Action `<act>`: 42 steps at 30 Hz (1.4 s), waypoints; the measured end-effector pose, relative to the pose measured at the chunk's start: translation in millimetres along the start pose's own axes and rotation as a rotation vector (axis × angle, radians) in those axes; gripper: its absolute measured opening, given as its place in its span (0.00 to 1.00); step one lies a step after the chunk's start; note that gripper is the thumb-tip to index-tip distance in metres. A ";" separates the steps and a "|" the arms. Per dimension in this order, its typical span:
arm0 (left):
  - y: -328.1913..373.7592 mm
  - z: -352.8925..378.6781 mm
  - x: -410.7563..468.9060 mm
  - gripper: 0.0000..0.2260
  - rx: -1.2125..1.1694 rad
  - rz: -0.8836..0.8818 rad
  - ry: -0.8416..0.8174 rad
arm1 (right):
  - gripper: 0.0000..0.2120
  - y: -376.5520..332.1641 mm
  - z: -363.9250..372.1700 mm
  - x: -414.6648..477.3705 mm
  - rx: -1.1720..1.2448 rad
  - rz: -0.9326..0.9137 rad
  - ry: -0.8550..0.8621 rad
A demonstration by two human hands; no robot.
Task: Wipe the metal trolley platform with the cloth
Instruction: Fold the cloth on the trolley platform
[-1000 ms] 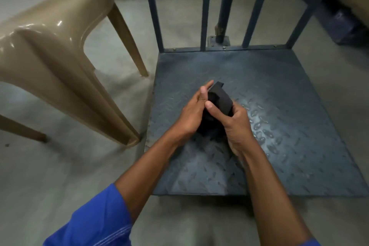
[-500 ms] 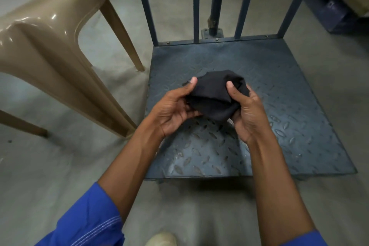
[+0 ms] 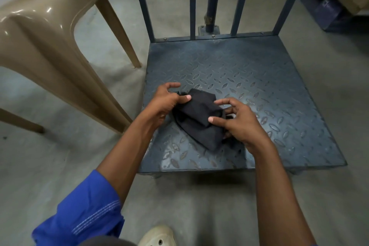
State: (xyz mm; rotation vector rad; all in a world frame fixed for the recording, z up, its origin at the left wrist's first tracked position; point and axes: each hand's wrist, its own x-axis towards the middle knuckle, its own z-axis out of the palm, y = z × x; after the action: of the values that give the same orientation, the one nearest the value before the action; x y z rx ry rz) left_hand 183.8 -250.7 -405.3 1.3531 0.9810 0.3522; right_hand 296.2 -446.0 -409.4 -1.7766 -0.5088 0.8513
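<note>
A dark folded cloth (image 3: 199, 118) is held between both hands just above the front left part of the blue-grey checker-plate trolley platform (image 3: 249, 78). My left hand (image 3: 165, 104) pinches the cloth's left edge with thumb and curled fingers. My right hand (image 3: 237, 122) grips its right side, thumb on top of the fold and fingers curled under. Whether the cloth touches the plate I cannot tell. The platform shows damp, shiny patches near its front edge.
A beige plastic chair (image 3: 46, 46) stands close on the left, its legs beside the platform's left edge. Blue upright bars (image 3: 192, 2) rise from the platform's far edge. A pale shoe (image 3: 157, 235) is at the bottom. Concrete floor surrounds the trolley.
The cloth went from bunched up to spread, and is now folded over into a flatter pad. Both hands have dropped lower and nearer the platform's front.
</note>
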 end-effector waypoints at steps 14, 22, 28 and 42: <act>-18.7 -20.7 -11.9 0.26 0.872 0.790 -0.041 | 0.23 -11.4 8.2 0.2 -0.257 -0.051 0.094; -21.5 4.8 -32.5 0.28 0.554 0.461 0.463 | 0.13 -19.0 26.8 -7.8 0.407 0.012 0.022; -16.5 8.6 -32.2 0.11 0.096 0.196 0.015 | 0.21 -32.4 30.3 -12.0 0.660 0.013 -0.091; 9.1 4.3 -51.3 0.17 0.422 0.560 -0.116 | 0.22 -28.9 30.2 -5.1 0.482 -0.232 0.236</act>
State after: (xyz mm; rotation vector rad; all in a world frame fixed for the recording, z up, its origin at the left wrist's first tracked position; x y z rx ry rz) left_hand 160.3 -288.3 -377.7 2.0135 0.5792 0.4951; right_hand 271.8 -420.2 -386.8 -1.3207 -0.3131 0.5360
